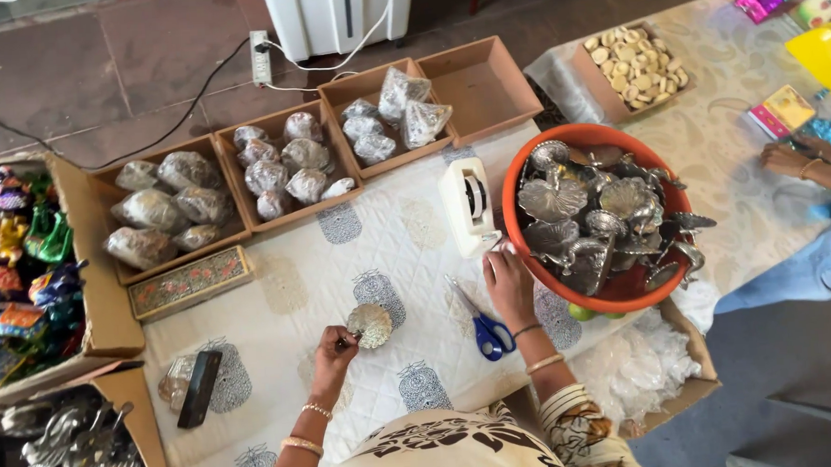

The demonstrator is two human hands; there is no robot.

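Closest in, the patterned cream garment fills the bottom edge, and out of it come both bangled forearms; the left hand is clenched around the stem of a small silver metal dish, pinching it at the lower left so the scalloped bowl fans up and to the right of the grip, tilted over the white printed cloth; the dish's stem runs back toward the wrist, its bowl pointing across to the other hand.

The right hand lies well to the right of that grip and a little farther out, fingers curled at the near rim of the orange tub, just beside the white tape dispenser; whether it pinches anything there I cannot tell, the fingertips are too small to read.

Between the two hands, nearer the right one, lie the blue-handled scissors, blades pointing up-left toward the dish; the tub's heap of silver metal pieces sits just beyond the right hand, so that hand is the nearer to the pile, the left well apart from it.
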